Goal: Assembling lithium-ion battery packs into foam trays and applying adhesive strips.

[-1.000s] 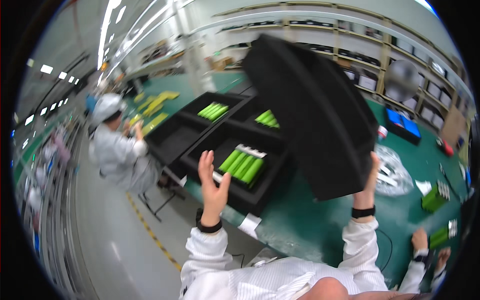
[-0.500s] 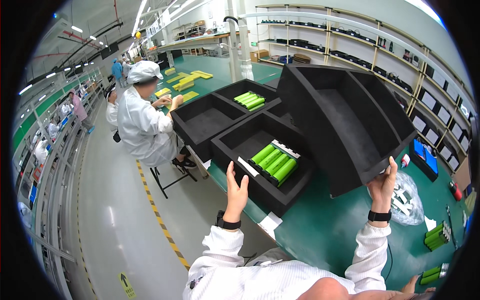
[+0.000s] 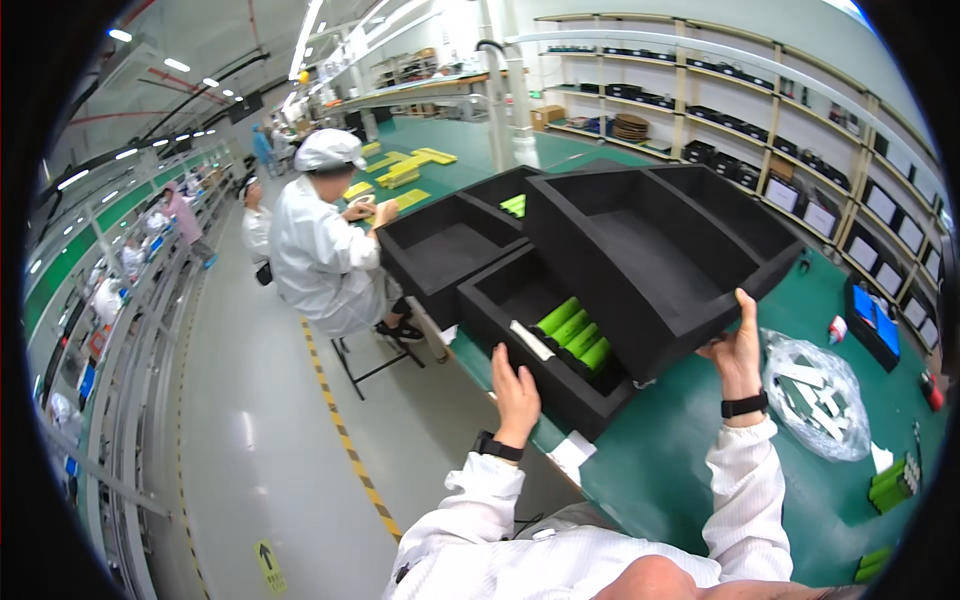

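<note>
My right hand (image 3: 737,352) grips the near right corner of a black foam tray (image 3: 640,310) with two compartments. This tray is tilted and overlaps the lower trays. Beneath it, a second black tray (image 3: 570,395) holds a pack of green cylindrical battery cells (image 3: 575,335), partly hidden by the tilted one. My left hand (image 3: 516,398) has its fingers stretched out beside the lower tray's near wall, close to a white label (image 3: 532,341); whether it touches is unclear. Farther left, another black tray (image 3: 440,240) has green cells (image 3: 514,206) in its far compartment.
On the green table (image 3: 660,460) lie a clear bag of white strips (image 3: 815,395), a black box with blue pieces (image 3: 872,320) and more green cells (image 3: 893,485). A person in white (image 3: 325,235) sits at the left edge, near yellow pieces (image 3: 410,165). Shelves stand behind.
The tilted tray has come down and left over the lower trays, covering more of both green cell packs. My right hand moved with it. The whole view has shifted somewhat.
</note>
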A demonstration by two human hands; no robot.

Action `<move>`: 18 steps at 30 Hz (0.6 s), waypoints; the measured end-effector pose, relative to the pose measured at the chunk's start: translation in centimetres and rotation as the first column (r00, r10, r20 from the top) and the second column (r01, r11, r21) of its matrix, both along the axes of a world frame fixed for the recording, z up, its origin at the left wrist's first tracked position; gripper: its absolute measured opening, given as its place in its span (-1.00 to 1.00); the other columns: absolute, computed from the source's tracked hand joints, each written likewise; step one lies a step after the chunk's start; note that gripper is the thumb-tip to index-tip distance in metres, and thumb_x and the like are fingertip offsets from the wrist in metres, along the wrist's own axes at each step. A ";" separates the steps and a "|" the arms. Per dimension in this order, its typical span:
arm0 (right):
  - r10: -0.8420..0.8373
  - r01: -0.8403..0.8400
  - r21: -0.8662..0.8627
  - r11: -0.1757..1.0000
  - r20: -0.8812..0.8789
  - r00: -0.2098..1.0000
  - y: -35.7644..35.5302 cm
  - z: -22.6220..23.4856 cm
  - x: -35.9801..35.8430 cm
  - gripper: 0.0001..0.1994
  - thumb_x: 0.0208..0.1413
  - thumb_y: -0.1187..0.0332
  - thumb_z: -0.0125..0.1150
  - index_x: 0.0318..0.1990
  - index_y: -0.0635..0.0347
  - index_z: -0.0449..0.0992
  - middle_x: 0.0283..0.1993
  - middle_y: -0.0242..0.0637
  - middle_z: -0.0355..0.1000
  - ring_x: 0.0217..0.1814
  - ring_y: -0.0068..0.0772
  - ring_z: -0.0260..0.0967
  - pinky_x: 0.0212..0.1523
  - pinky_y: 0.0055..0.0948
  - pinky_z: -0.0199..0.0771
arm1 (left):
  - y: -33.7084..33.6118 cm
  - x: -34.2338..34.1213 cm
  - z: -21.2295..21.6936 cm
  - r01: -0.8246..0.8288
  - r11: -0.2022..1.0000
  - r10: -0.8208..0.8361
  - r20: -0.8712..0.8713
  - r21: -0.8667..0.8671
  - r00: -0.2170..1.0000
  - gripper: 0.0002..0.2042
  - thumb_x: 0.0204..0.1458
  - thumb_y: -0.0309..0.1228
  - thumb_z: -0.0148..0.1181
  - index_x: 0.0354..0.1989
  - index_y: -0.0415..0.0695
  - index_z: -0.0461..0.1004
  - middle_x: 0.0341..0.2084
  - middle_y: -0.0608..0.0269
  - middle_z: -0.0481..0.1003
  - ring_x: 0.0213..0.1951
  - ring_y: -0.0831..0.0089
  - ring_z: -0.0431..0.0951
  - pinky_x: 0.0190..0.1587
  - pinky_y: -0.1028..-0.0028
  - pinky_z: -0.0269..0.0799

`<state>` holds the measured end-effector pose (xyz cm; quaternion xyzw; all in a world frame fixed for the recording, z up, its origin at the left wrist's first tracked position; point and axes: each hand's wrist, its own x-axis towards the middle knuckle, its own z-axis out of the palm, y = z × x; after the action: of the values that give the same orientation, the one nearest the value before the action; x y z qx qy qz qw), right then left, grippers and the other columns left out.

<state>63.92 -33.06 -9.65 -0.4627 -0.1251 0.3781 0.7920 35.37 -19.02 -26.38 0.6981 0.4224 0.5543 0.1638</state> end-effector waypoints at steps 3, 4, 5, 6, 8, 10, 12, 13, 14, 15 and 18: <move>0.036 -0.036 -0.011 0.999 0.019 0.999 -0.4 -1.4 1.4 -0.28 -0.20 -0.26 0.31 -0.01 0.08 0.39 -0.05 -0.15 0.28 -0.05 -0.21 0.29 -0.07 -0.06 0.28 | -0.1 0.4 -0.3 0.007 1.000 -0.007 0.009 0.003 1.000 -0.49 0.19 -0.43 -0.10 0.29 -0.34 0.03 0.24 -0.18 0.14 0.28 -0.03 0.14 0.32 0.24 0.02; 0.056 -0.056 0.022 0.998 0.002 0.998 -0.6 -1.0 0.4 -0.27 -0.21 -0.26 0.32 0.01 0.09 0.36 -0.03 -0.12 0.25 -0.06 -0.19 0.29 -0.06 -0.08 0.29 | 0.0 0.3 -0.6 0.006 1.000 -0.006 0.022 0.012 1.000 -0.49 0.19 -0.43 -0.10 0.29 -0.33 0.03 0.24 -0.17 0.14 0.28 -0.03 0.14 0.32 0.24 0.01; 0.065 -0.064 0.057 0.996 -0.011 0.998 -1.0 -0.5 -0.3 -0.25 -0.21 -0.25 0.34 0.04 0.09 0.33 -0.01 -0.09 0.22 -0.07 -0.16 0.28 -0.06 -0.09 0.30 | -0.1 0.5 -0.4 0.017 1.000 -0.017 0.049 0.000 0.999 -0.48 0.16 -0.44 -0.07 0.29 -0.32 0.04 0.24 -0.23 0.13 0.27 -0.12 0.12 0.31 0.17 0.01; 0.062 -0.059 0.092 0.994 -0.035 0.997 -0.8 -0.7 -0.4 -0.26 -0.17 -0.23 0.32 0.05 0.08 0.30 -0.04 -0.10 0.24 -0.09 -0.14 0.30 -0.10 -0.10 0.33 | -0.1 0.3 -0.4 0.010 1.000 -0.009 0.042 -0.011 0.999 -0.48 0.16 -0.43 -0.07 0.30 -0.31 0.03 0.24 -0.23 0.12 0.28 -0.12 0.11 0.32 0.16 0.01; 0.079 -0.076 0.127 0.989 -0.016 0.997 -0.8 0.0 -1.7 -0.29 -0.12 -0.19 0.31 0.05 0.12 0.29 0.00 -0.08 0.24 -0.01 -0.15 0.29 -0.06 0.01 0.34 | -0.1 0.1 -0.4 0.019 0.999 -0.017 0.042 -0.034 0.999 -0.47 0.17 -0.42 -0.09 0.31 -0.27 0.01 0.26 -0.22 0.10 0.30 -0.11 0.08 0.32 0.15 -0.01; 0.080 -0.077 0.140 0.987 -0.018 0.997 -0.1 0.4 -2.4 -0.30 -0.11 -0.18 0.31 0.02 0.15 0.30 -0.01 -0.09 0.23 0.00 -0.19 0.27 -0.03 0.03 0.33 | 0.0 0.0 -0.3 0.016 0.999 -0.015 0.042 -0.028 0.999 -0.47 0.17 -0.42 -0.09 0.32 -0.27 0.00 0.26 -0.22 0.10 0.30 -0.10 0.07 0.32 0.15 -0.01; 0.174 -0.173 0.101 0.980 -0.001 0.985 0.6 -0.1 -1.8 -0.29 -0.09 -0.16 0.31 0.09 0.10 0.24 0.10 -0.02 0.19 0.08 -0.08 0.26 0.01 0.17 0.28 | -0.1 -0.1 0.0 0.017 0.999 -0.016 0.044 -0.037 0.999 -0.47 0.18 -0.42 -0.10 0.32 -0.28 0.00 0.26 -0.23 0.10 0.30 -0.10 0.07 0.32 0.15 -0.02; 0.168 -0.167 0.107 0.980 -0.001 0.986 0.7 -0.3 -1.3 -0.29 -0.09 -0.16 0.31 0.09 0.10 0.24 0.10 -0.02 0.19 0.08 -0.08 0.26 0.01 0.17 0.28 | -0.1 0.3 0.1 0.024 0.999 -0.023 0.044 -0.031 0.999 -0.47 0.18 -0.42 -0.10 0.32 -0.28 0.00 0.26 -0.23 0.10 0.30 -0.10 0.07 0.32 0.15 -0.02; 0.217 -0.220 0.047 0.974 0.062 0.974 1.1 -0.8 -1.1 -0.26 -0.07 -0.15 0.29 0.17 0.06 0.19 0.17 0.01 0.13 0.15 -0.02 0.22 0.06 0.24 0.21 | 0.0 0.3 0.0 0.022 0.999 -0.021 0.039 -0.027 0.999 -0.47 0.18 -0.41 -0.10 0.31 -0.28 0.00 0.26 -0.23 0.10 0.30 -0.10 0.07 0.32 0.15 -0.02; 0.267 -0.267 -0.016 0.964 0.121 0.956 1.5 -1.6 -0.6 -0.23 -0.04 -0.15 0.27 0.25 0.02 0.15 0.25 0.03 0.07 0.21 0.05 0.18 0.12 0.31 0.14 | 0.1 0.4 -0.1 0.021 1.000 -0.020 0.035 -0.021 0.999 -0.47 0.18 -0.41 -0.11 0.31 -0.28 0.00 0.26 -0.24 0.09 0.30 -0.10 0.07 0.32 0.15 -0.02; 0.204 -0.202 -0.031 0.979 0.096 0.974 0.9 -4.3 -0.3 -0.04 0.01 -0.20 0.19 0.43 -0.12 -0.23 0.46 -0.01 -0.27 0.47 0.07 -0.22 0.29 0.35 -0.30 | 0.1 0.2 -0.4 0.009 1.000 -0.008 0.022 -0.013 1.000 -0.48 0.19 -0.40 -0.12 0.31 -0.29 0.00 0.26 -0.21 0.09 0.30 -0.08 0.08 0.32 0.18 -0.01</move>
<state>63.65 -32.19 -13.91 -0.4741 -0.2069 0.4350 0.7370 35.59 -18.89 -26.79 0.6927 0.4213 0.5584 0.1755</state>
